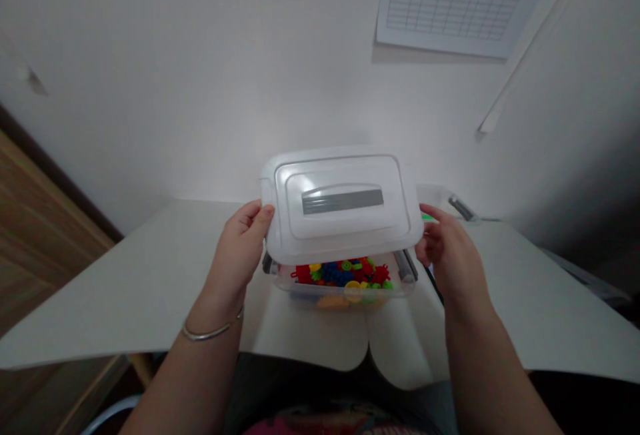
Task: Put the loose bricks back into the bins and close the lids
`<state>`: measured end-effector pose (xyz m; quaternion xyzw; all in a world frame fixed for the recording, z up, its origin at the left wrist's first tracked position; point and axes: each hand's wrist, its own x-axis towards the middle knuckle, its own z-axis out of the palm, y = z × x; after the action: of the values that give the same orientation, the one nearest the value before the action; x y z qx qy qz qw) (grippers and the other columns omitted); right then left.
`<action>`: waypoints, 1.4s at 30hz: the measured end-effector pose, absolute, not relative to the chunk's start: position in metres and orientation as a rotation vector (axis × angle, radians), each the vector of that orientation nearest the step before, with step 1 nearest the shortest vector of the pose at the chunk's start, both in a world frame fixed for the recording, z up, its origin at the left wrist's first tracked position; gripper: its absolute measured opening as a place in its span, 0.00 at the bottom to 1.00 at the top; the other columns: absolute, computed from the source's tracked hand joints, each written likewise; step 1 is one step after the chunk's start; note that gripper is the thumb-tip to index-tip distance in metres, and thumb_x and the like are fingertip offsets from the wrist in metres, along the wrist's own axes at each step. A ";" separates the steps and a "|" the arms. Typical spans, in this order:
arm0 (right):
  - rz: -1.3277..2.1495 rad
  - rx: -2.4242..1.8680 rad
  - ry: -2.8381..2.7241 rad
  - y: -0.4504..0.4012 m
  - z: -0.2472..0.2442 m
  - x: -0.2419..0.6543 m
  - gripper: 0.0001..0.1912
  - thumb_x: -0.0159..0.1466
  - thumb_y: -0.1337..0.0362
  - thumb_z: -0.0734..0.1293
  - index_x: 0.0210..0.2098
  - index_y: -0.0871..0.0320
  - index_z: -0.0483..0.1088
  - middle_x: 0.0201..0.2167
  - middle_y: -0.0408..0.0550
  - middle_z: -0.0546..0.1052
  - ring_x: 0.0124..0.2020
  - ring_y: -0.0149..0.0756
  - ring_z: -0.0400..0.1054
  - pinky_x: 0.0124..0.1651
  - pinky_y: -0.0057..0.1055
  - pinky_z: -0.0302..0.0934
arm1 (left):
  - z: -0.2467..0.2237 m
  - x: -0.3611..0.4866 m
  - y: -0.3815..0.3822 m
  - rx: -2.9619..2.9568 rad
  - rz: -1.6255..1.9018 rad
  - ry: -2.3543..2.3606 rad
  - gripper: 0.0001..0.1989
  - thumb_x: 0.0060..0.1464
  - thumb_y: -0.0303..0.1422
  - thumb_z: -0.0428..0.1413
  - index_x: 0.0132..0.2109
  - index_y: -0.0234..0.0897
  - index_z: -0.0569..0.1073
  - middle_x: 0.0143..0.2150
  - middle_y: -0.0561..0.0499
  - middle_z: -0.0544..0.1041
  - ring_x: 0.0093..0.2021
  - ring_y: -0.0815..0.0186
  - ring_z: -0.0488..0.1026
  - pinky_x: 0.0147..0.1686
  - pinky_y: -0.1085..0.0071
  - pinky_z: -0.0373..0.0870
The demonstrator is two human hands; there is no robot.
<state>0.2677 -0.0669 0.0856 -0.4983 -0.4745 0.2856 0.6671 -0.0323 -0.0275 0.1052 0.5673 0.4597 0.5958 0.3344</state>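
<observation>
A white lid point(345, 228) with a grey handle strip is held up, tilted, over a clear plastic box point(305, 290). Colourful toy pieces point(345, 271) in red, blue, green and yellow lie in the box, partly hidden by the lid. My left hand point(240, 241) pinches the lid's left edge, thumb on top. At the lid's right edge is my right hand point(450, 258), its index fingertip against the rim and its other fingers curled below, nothing else visible in them.
The box stands on a white table point(135, 288) against a white wall. Behind my right hand is another clear container with a grey latch point(461, 208). A printed grid sheet point(450, 5) hangs on the wall. Wooden furniture point(40, 215) stands at the left.
</observation>
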 end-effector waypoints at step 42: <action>0.321 -2.106 -1.659 -0.082 0.094 0.283 0.21 0.63 0.47 0.60 0.35 0.53 0.77 0.26 0.48 0.80 0.30 0.43 0.74 0.31 0.33 0.58 | 0.096 -0.038 -0.049 1.927 1.011 1.580 0.25 0.53 0.48 0.53 0.48 0.33 0.78 0.42 0.41 0.81 0.38 0.55 0.76 0.37 0.61 0.72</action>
<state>0.2835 -0.0823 0.0941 -0.7611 -0.5994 0.1159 0.2190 -0.0377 -0.0489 0.0965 0.6983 0.5726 0.3664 0.2244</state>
